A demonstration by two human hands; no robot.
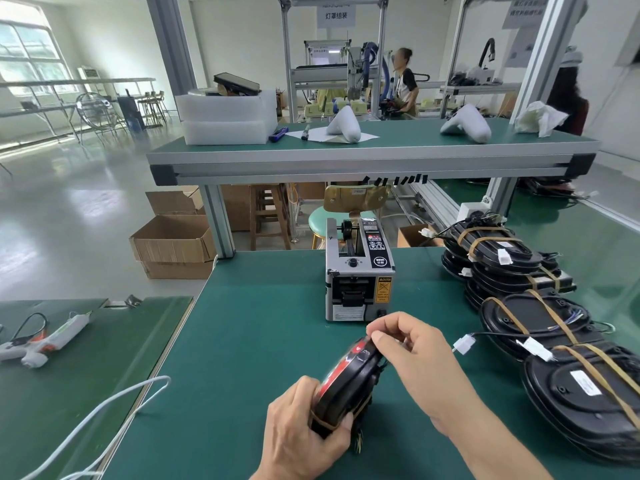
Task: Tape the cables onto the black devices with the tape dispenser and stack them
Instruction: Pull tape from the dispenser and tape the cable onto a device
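Observation:
A black oval device [346,379] with a red face stands on its edge on the green table [249,341], near the front. My left hand [304,434] grips its near end, where a brown tape strip wraps round. My right hand [412,355] pinches the device's far top edge with thumb and forefinger; what is between them is too small to tell. The grey tape dispenser [358,271] stands just behind. Taped black devices [554,323] with cables and white connectors lie stacked in an overlapping row at the right.
A white cable [114,407] runs over the table's left edge. A glue gun [45,341] lies on the lower left table. Behind the dispenser are a stool [325,220], cardboard boxes [173,237] and a raised bench with foam blocks [225,116]. A person stands far back.

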